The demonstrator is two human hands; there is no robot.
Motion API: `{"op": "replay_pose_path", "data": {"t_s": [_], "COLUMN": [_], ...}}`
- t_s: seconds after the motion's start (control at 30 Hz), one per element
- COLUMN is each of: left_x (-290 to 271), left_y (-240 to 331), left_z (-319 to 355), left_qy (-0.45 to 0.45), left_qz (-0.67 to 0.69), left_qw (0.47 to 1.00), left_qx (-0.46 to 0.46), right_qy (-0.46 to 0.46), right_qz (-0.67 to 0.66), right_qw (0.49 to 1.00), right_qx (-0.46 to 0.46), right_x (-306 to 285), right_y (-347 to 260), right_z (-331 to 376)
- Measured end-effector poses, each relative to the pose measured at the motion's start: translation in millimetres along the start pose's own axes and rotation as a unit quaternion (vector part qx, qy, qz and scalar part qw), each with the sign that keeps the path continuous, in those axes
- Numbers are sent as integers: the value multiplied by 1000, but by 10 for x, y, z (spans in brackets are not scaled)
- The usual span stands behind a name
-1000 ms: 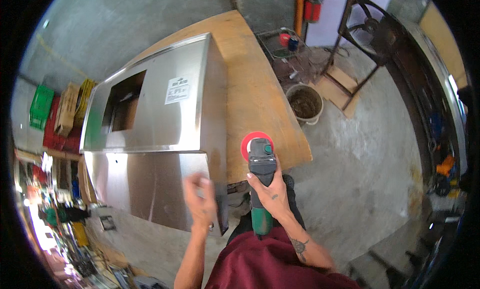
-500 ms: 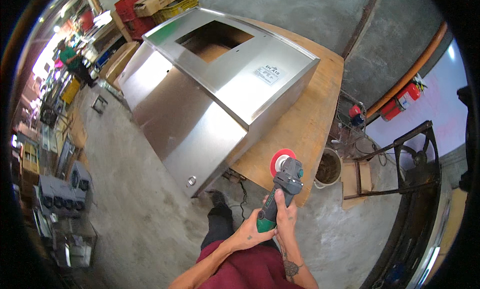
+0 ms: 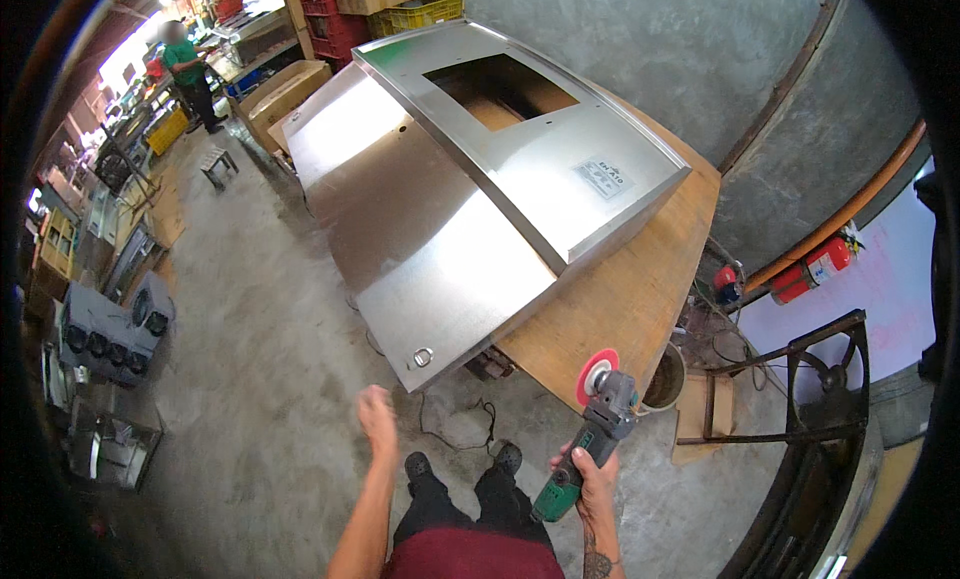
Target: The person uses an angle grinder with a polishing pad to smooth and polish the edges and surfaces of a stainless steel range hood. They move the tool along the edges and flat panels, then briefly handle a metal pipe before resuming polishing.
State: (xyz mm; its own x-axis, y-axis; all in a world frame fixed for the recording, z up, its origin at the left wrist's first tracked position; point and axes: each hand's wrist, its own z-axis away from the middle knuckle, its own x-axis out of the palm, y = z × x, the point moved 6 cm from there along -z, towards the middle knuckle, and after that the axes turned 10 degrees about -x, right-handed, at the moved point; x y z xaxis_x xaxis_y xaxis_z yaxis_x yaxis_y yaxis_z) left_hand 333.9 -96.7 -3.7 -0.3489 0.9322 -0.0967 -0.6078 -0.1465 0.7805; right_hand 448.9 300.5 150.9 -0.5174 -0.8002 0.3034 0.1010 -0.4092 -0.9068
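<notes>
My right hand (image 3: pixel 598 487) is wrapped round the body of a green and black angle grinder (image 3: pixel 602 431), its head tilted up and away from me. A red disc (image 3: pixel 589 383) on a white hub sits at the grinder's far end, beside the table's near corner and apart from the metal. My left hand (image 3: pixel 377 417) is raised on its own, near the close corner of a large stainless steel housing (image 3: pixel 450 249); its fingers are smeared by motion. The housing has a sloping panel with a metal ring (image 3: pixel 423 357) at its near corner, and a rectangular opening (image 3: pixel 500 94) on top.
A wooden table (image 3: pixel 620 279) supports the housing. Right of it stand a bucket (image 3: pixel 668 379), a dark metal frame (image 3: pixel 770 434) and a red fire extinguisher (image 3: pixel 812 271). A cable (image 3: pixel 455 444) lies near my feet. Far left, a person in green (image 3: pixel 185 69) stands near a small stool (image 3: pixel 217 165).
My left hand has let go of the grinder and moved left, toward the housing's near corner. The grinder, in my right hand alone, sits lower and farther right. The whole view has shifted.
</notes>
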Motion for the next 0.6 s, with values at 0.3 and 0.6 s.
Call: {"op": "replay_pose_path", "data": {"t_s": [0.3, 0.6], "left_x": [995, -459], "left_y": [-267, -1064], "left_z": [-1045, -2083], "left_qy": [-256, -233], "left_qz": [398, 362], "left_qw": [868, 899], "left_qx": [-152, -79], "right_qy": [95, 51], "right_qz": [68, 131], "right_qw": [993, 971], "right_qx": [-24, -195], "right_x": [153, 587], "right_y": [596, 817], "right_z": [464, -17]}}
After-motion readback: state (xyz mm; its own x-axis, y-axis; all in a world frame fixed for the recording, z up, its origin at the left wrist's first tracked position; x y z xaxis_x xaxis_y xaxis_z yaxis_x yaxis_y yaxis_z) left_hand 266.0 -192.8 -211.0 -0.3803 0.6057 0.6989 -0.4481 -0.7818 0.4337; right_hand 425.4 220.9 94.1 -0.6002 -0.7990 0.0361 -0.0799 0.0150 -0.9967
